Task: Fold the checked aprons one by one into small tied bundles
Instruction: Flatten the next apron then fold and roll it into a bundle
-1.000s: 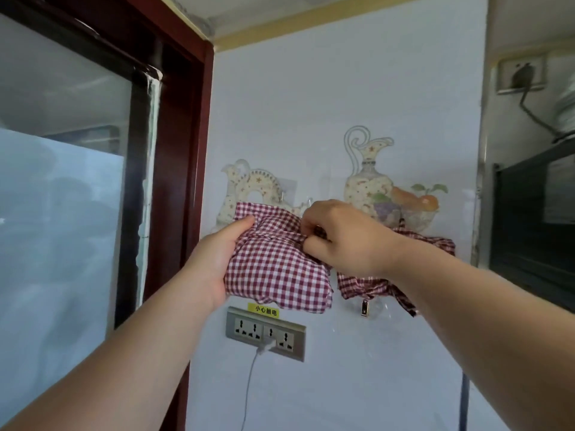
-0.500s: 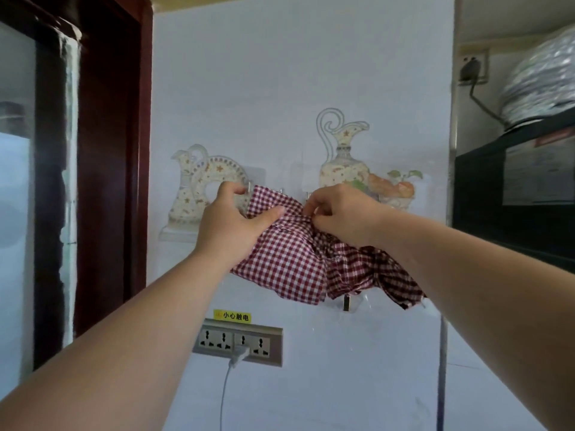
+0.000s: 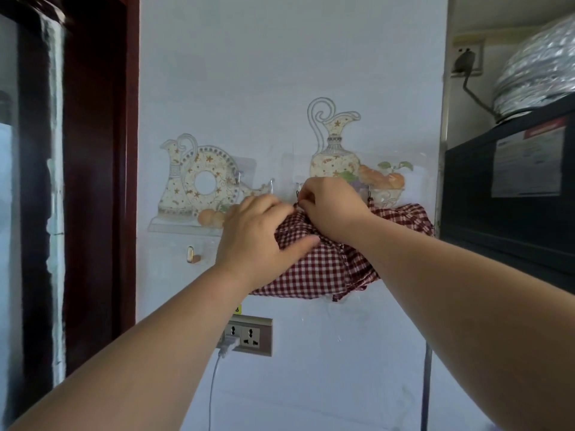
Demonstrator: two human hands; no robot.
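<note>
A folded checked apron (image 3: 314,269), centre frame against the wall (image 3: 249,88) just under a row of hooks (image 3: 271,186), is gripped by the left hand (image 3: 258,234) while the right hand (image 3: 333,206) pinches its top edge; a firm left-hand hold should stop the folds springing open as the top is secured.

The apron (image 3: 314,269) is against the wall (image 3: 280,73), with the left hand (image 3: 258,237) on its left side, the right hand (image 3: 333,206) at its top, a socket (image 3: 249,335) below it, a door frame (image 3: 99,150) to its left and a box (image 3: 510,188) to its right.
</note>
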